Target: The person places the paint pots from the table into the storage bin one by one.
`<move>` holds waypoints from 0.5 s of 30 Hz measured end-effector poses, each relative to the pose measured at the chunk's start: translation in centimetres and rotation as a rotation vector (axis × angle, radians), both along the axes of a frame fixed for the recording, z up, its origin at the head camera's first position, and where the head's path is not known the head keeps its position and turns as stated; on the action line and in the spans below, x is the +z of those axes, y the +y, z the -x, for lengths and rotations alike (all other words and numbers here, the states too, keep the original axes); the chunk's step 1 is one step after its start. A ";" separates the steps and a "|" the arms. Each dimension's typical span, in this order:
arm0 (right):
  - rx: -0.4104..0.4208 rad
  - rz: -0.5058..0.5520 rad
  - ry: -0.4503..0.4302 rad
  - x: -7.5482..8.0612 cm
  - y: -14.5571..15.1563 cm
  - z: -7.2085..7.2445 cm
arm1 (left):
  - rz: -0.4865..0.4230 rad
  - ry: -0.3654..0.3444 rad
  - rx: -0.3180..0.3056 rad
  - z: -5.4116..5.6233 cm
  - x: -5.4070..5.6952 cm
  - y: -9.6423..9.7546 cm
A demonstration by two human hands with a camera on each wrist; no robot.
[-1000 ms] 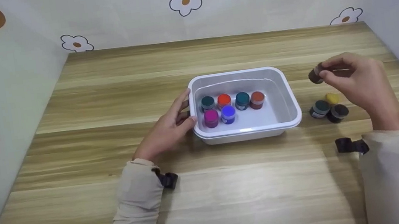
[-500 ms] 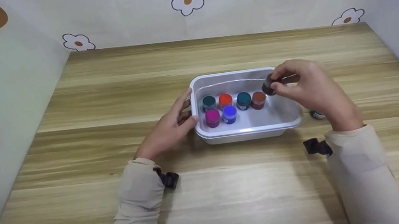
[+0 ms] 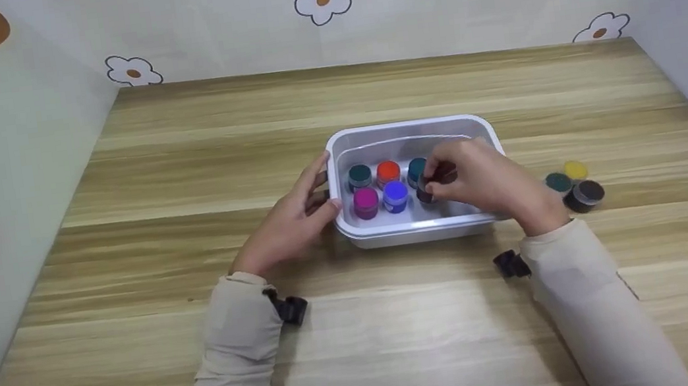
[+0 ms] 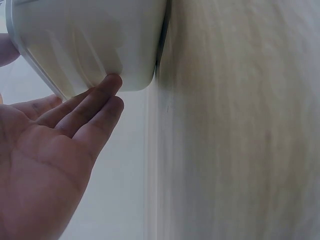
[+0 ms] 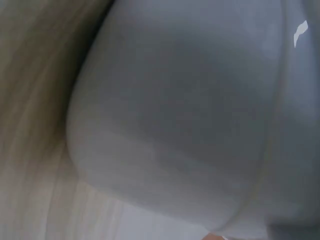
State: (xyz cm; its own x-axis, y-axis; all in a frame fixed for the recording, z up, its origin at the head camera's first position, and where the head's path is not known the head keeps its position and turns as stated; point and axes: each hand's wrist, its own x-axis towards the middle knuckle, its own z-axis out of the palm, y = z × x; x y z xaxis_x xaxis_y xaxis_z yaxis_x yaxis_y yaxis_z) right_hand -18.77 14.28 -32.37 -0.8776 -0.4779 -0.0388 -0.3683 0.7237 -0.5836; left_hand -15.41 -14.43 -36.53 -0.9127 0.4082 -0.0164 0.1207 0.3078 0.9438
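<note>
My right hand (image 3: pixel 481 175) reaches down into the white plastic tub (image 3: pixel 421 225) and pinches a dark brown paint jar (image 3: pixel 424 192) between thumb and fingers. That jar is beside the blue-violet jar (image 3: pixel 395 195), in front of a teal jar (image 3: pixel 416 169). Further left in the tub stand a magenta jar (image 3: pixel 366 203), a dark green jar (image 3: pixel 360 176) and an orange-red jar (image 3: pixel 388 172). A rust-red jar is hidden behind the right hand. My left hand (image 3: pixel 289 227) touches the tub's left side, and in the left wrist view its straight fingers (image 4: pixel 95 107) lie on the outer wall.
Right of the tub, a black-lidded jar (image 3: pixel 584 195), a dark green jar (image 3: pixel 558 182) and a yellow-lidded jar (image 3: pixel 575 170) stand together on the wooden table (image 3: pixel 404 344). A flower-patterned white wall (image 3: pixel 216 30) rises behind. The right wrist view is mostly the tub's outer wall (image 5: pixel 175 125).
My right hand has carried the dark brown jar from above the table on the right, over the tub's rim and down inside. The left hand has stayed at the tub.
</note>
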 end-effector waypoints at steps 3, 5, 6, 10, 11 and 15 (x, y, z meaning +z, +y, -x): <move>0.014 -0.019 0.002 -0.2 -0.3 0.1 | 0.010 0.000 0.004 0.0 0.1 0.0; 0.017 -0.028 0.015 -0.4 -0.5 0.1 | 0.010 0.002 0.003 -0.1 0.1 0.0; 0.015 -0.030 0.020 -0.4 -0.5 0.1 | 0.008 0.002 0.001 -0.1 0.1 0.0; 0.014 -0.026 0.040 -0.7 -0.6 0.2 | -0.007 -0.001 -0.004 -0.2 0.2 0.0; 0.015 -0.026 0.045 -0.7 -0.7 0.2 | -0.011 -0.001 -0.005 -0.2 0.2 0.0; 0.018 -0.043 0.073 -0.9 -0.7 0.2 | -0.014 0.002 -0.008 -0.2 0.1 0.0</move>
